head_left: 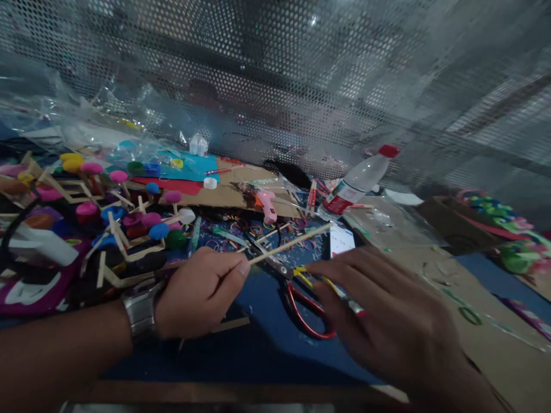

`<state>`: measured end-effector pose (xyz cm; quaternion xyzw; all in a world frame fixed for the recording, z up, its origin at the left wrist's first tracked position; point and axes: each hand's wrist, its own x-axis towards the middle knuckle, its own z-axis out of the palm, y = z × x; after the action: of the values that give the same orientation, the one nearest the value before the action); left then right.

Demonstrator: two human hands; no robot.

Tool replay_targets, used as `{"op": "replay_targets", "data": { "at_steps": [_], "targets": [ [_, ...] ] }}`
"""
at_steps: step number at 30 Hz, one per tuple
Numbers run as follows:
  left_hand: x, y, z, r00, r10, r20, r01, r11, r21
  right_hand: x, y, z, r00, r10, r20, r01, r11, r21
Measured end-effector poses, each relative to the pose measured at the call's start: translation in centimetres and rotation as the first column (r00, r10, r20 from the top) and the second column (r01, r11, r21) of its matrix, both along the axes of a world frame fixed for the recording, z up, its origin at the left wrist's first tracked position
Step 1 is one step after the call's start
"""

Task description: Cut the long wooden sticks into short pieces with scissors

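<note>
Holds one thin wooden stick (293,244) in the left hand (204,292), thumb and bent fingers clamped on one end, over the middle of the blue table (258,355). Points the free end towards the table's far right corner. Wears one metal watch (142,310) on the left wrist. Has one pair of scissors (282,269) lying at the table's middle, blades towards the far edge and partly behind the stick, one red loop showing. Holds the right hand (396,315) just beside that loop, forefinger and thumb apart near one yellow piece (303,275); cannot tell, through the blur, whether gripping anything.

Shows beyond the blades scattered rubber bands (307,245), too many to count, then one pink glue gun (269,211) nearer the far edge. Has to the right of that one clear bottle (357,180) with one red cap, and one small white rectangle (341,240) closer in. Bears along the left side many coloured balls (159,231) among wooden strips, too tangled to count. Includes towards the far edge one blue sheet (209,166), one red sheet (181,186) and one white cap (210,183).
</note>
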<state>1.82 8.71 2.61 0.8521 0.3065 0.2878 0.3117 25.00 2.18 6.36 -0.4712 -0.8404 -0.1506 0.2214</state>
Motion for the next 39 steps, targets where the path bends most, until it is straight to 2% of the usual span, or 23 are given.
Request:
{"op": "replay_targets", "data": {
  "at_steps": [1,2,6,8,15,22,27,30,39],
  "targets": [
    [0.0,-0.1,0.0,0.999,-0.03,-0.016,0.03,1.0,0.008,-0.7,0.3,0.2,0.999,0.039,0.033,-0.042,0.996,0.074],
    [0.0,-0.1,0.0,0.998,-0.057,-0.021,0.058,0.998,0.017,-1.3,0.6,0.2,0.995,0.071,0.076,-0.078,0.993,0.089],
    [-0.1,-0.2,0.0,0.991,-0.136,-0.009,0.137,0.99,0.023,-2.6,2.3,-0.6,0.968,0.232,0.092,-0.217,0.965,-0.149],
    [-0.2,0.0,0.0,0.987,-0.16,-0.028,0.16,0.987,0.005,-2.5,2.7,-1.3,0.966,0.253,0.061,-0.236,0.951,-0.197],
    [0.0,-0.2,-0.1,0.977,-0.214,-0.007,0.213,0.973,-0.086,-2.3,2.0,-2.6,0.976,0.215,0.019,-0.208,0.96,-0.186],
    [0.5,-0.7,0.0,0.974,-0.209,0.086,0.226,0.921,-0.316,-2.8,1.5,-3.0,0.984,0.178,0.006,-0.177,0.979,-0.102],
    [0.7,-0.9,-0.1,0.986,-0.14,0.086,0.159,0.945,-0.287,-3.0,1.3,-3.3,0.985,0.167,-0.045,-0.171,0.98,-0.101],
    [0.7,-1.2,-0.3,0.983,-0.132,0.124,0.164,0.942,-0.294,-3.2,1.2,-3.7,0.982,0.159,-0.106,-0.17,0.98,-0.101],
    [0.9,-1.7,-0.6,0.972,-0.052,0.228,0.164,0.847,-0.506,-3.3,1.3,-3.9,0.956,0.162,-0.246,-0.205,0.965,-0.163]
  ]
}}
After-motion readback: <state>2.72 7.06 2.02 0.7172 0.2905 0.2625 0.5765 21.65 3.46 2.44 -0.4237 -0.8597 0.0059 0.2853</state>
